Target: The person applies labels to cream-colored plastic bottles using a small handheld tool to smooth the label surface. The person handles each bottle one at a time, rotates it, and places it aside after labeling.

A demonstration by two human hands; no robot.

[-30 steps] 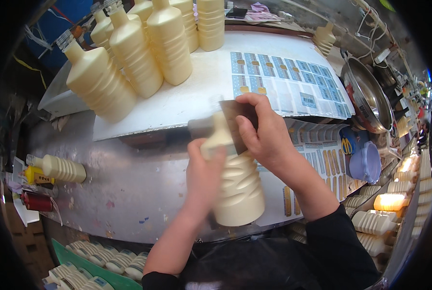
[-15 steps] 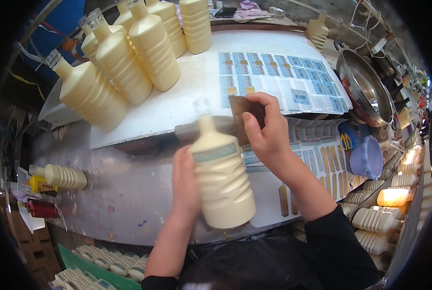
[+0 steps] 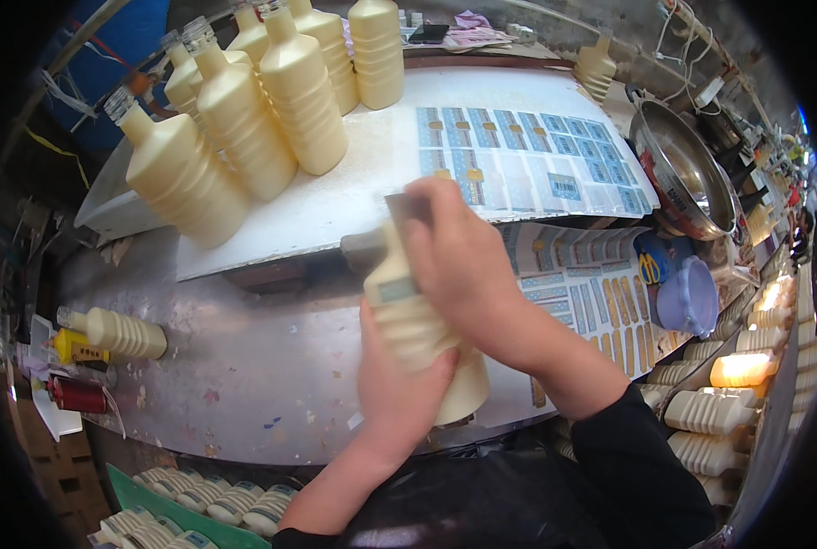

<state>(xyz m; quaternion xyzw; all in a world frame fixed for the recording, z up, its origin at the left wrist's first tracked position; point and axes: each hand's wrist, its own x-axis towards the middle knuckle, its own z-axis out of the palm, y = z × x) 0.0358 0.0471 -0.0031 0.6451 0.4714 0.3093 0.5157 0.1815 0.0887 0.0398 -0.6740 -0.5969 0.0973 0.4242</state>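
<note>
In front of me a cream ribbed plastic bottle (image 3: 399, 325) is tilted, with a pale blue label strip (image 3: 397, 291) across its shoulder. My left hand (image 3: 392, 380) is wrapped round its body, thumb over the ribs. A thin flat dark brown piece (image 3: 397, 209), like a scraper card, is pinched in my right hand (image 3: 459, 247). That hand lies over the upper right of the bottle and hides part of its neck and shoulder. Motion blurs both the bottle and the fingers, so whether the card's edge touches the bottle I cannot tell.
Several cream bottles (image 3: 303, 96) stand on the white raised board (image 3: 372, 137). Sheets of blue and gold labels (image 3: 509, 137) lie on it and below. At right are a steel pan (image 3: 688, 165), a purple bucket (image 3: 688, 297) and yellow-handled scissors (image 3: 649, 268). More bottles (image 3: 129, 334) lie at left.
My right hand with the brown piece has moved left and over the bottle's shoulder. My left hand has turned, its thumb now across the bottle's front.
</note>
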